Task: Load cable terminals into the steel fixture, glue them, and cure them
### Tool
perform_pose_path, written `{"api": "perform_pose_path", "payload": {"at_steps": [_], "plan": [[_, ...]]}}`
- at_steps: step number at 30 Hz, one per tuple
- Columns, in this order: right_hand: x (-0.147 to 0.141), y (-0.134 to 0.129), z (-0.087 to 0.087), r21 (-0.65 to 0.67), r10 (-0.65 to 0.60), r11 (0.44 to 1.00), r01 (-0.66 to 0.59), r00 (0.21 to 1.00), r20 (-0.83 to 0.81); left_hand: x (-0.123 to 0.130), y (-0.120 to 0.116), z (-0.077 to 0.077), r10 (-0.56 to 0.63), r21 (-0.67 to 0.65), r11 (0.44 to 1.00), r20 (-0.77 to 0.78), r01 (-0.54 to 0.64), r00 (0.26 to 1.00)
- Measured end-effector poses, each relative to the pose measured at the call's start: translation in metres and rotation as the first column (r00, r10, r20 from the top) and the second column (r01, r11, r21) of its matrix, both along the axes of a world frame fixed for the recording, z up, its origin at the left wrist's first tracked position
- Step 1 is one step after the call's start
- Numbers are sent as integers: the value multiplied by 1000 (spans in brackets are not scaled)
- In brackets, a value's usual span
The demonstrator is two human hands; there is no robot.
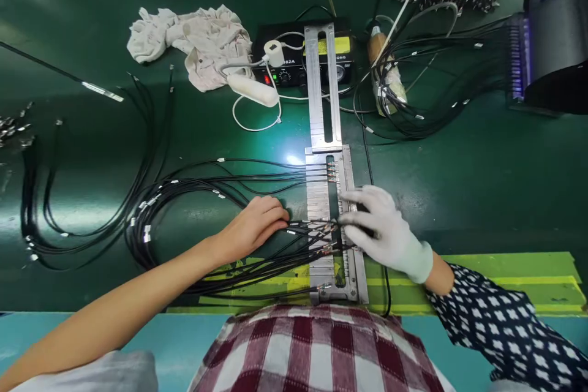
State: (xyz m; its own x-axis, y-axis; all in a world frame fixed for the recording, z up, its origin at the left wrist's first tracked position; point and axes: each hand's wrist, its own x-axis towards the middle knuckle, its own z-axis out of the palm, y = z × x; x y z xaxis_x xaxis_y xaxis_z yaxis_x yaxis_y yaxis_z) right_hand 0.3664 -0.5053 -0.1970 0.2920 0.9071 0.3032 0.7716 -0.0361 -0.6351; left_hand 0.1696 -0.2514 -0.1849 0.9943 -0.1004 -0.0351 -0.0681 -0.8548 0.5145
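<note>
My bare left hand point(260, 226) is closed on a black cable point(298, 222) just left of a slotted metal fixture point(318, 196). My right hand point(388, 233), in a white glove, reaches over the fixture's right side. Its fingers are bent and spread apart, with the tips beside the metal-tipped cable ends. Several cables point(275, 179) lie across the upper part of the fixture, their terminals lined up in the slot. A looser bunch of black cables point(257, 269) crosses its lower part, ends overlapping.
Coiled cables point(142, 226) with white labels lie at left. Behind stand a black control box point(294, 76), a white lamp point(252, 89), a crumpled cloth point(206, 43) and a wooden-handled tool point(377, 49). More cables lead to a dark machine point(551, 43) at right. Yellow-green tape point(514, 282) marks the front edge.
</note>
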Motion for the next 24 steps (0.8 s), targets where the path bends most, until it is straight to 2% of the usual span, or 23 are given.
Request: {"api": "perform_pose_path", "payload": {"at_steps": [2,7,9,11,14,18,24], "plan": [[-3,-4,0,14,26,1000,-26,998,-53,-6,2,4,-47,-3,999,-1,47,999],[19,3,-2,3,-183,982,191,943,-278,-4,10,15,-88,-32,995,51,90,995],[29,9,-3,18,-216,972,234,922,-322,2,10,20,-52,-84,995,97,60,994],[35,13,-4,29,-226,968,251,913,-340,11,8,22,35,-145,989,110,-19,993],[35,15,-5,15,-228,969,248,913,-337,27,0,17,131,-103,987,99,-121,986],[33,14,-5,11,-231,969,249,913,-336,45,-11,5,100,44,993,136,-107,986],[32,15,-5,-4,-242,967,253,918,-313,50,-3,-2,68,-118,992,198,-45,978]]}}
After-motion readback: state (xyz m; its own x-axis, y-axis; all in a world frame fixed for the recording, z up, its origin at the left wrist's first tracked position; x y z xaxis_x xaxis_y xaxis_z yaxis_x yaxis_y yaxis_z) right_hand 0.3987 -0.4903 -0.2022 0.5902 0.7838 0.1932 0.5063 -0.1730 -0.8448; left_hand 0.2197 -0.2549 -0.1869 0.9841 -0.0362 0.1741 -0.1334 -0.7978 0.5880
